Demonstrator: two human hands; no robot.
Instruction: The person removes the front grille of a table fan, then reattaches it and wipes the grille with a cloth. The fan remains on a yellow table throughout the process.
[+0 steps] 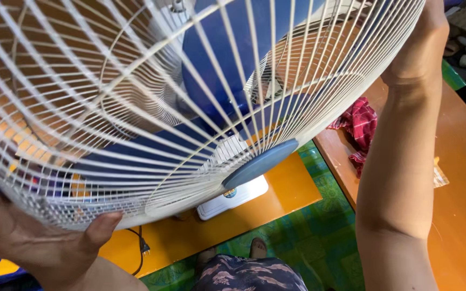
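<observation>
fan guard held up close over an orange table

green patterned flooring (319, 242) is showing along the bottom centre of the frame, with an orange table (276, 202) lying over it in the lower middle and a second, brown-orange tabletop (465, 178) running down the right edge.

a white wire fan guard (136, 108) is filling most of the frame, from the upper left across to the upper right, tilted toward the camera. its grey-blue centre cap (260, 163) is sitting just right of centre. blue fan blades (217, 70) are showing through the wires in the upper middle.

the right hand (419, 51) is reaching up at the upper right, against the guard's rim; its fingers are hidden behind the rim, so i cannot tell how they are set. the left hand (39, 242) is sitting at the lower left, cupped under the guard's rim with the thumb pressing up against the edge.

a white fan base (233, 198) is resting on the orange table below the cap. a red checked cloth (360, 126) is lying crumpled on the right tabletop, near its left edge. a black power plug (142, 247) is lying on the orange table at lower left of centre.
</observation>
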